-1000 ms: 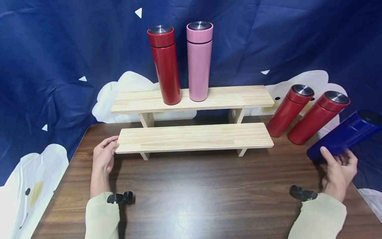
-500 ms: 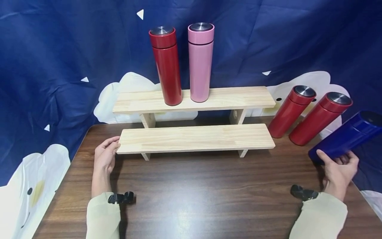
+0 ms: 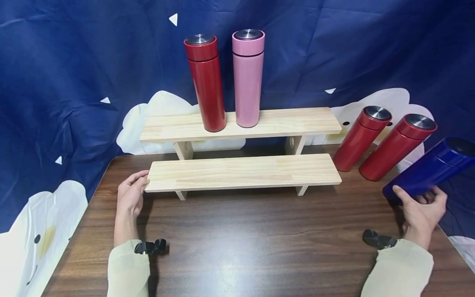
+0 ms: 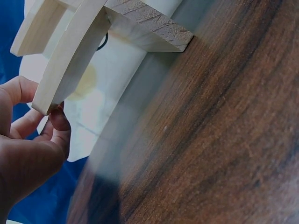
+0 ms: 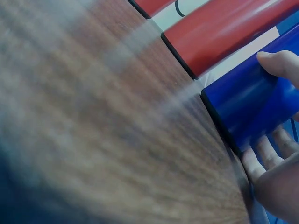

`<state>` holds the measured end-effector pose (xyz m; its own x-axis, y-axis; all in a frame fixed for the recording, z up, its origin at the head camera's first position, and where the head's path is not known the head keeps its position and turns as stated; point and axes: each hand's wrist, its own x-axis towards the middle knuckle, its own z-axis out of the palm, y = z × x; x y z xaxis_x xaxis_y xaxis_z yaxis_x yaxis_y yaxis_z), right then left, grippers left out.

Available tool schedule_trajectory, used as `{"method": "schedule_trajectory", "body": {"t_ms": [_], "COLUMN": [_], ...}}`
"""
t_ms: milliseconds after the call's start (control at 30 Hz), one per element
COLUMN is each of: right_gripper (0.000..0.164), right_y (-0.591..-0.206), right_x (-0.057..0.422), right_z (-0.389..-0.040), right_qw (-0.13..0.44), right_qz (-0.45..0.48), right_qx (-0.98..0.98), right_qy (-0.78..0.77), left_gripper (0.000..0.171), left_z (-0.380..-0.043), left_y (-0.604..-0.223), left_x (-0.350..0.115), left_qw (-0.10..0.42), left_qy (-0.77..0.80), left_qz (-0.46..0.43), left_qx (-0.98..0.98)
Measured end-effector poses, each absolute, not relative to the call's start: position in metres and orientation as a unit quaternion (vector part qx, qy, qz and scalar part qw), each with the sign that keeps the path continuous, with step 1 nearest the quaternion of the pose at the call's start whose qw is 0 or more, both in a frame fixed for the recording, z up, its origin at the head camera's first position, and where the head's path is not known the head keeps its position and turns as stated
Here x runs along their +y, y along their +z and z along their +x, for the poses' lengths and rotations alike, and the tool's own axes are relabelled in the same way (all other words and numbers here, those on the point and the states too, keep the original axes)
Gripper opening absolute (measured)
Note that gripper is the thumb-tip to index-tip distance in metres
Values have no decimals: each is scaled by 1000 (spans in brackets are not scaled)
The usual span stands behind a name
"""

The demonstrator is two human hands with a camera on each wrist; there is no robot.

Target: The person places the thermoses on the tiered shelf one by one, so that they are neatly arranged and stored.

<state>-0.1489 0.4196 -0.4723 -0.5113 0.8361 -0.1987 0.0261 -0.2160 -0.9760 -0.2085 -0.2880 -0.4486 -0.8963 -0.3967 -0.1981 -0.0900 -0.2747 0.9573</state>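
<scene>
My left hand [image 3: 130, 196] pinches the left end of the lower board [image 3: 241, 173] of a pale wooden two-step display stand. In the left wrist view, thumb and fingers close on the corner of that board [image 4: 70, 60]. At the right edge of the table, my right hand [image 3: 424, 210] grips a dark blue thermos bottle [image 3: 430, 169] low on its body. The right wrist view has the thumb [image 5: 278, 63] on one side of the blue bottle [image 5: 252, 102] and the fingers around the other, its base at the tabletop.
On the upper board [image 3: 297, 119] stand a red thermos [image 3: 208, 93] and a pink thermos [image 3: 248, 86]. Two more red bottles, one nearer the stand [image 3: 360, 140] and one beside the blue bottle [image 3: 395, 148], stand on the brown wooden table [image 3: 237, 231]. A blue curtain [image 3: 92, 53] hangs behind.
</scene>
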Motion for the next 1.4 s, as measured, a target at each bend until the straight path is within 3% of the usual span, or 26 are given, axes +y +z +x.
{"method": "schedule_trajectory", "body": {"t_ms": [467, 700, 1400], "right_gripper": [83, 72, 62], "right_y": [-470, -462, -448], "right_x": [415, 410, 381], "right_z": [-146, -152, -164], "right_qw": [340, 391, 443], "right_qz": [-363, -303, -221], "right_qx": [-562, -522, -512], "right_qy": [661, 695, 702], "left_gripper": [31, 30, 31], "left_z": [-208, -207, -208], "left_y": [-449, -449, -450], "left_x": [-290, -289, -289], "left_qw": [92, 94, 96], "left_qy": [-770, -772, -776], "left_qz": [208, 204, 197], "left_qx": [-597, -595, -591]}}
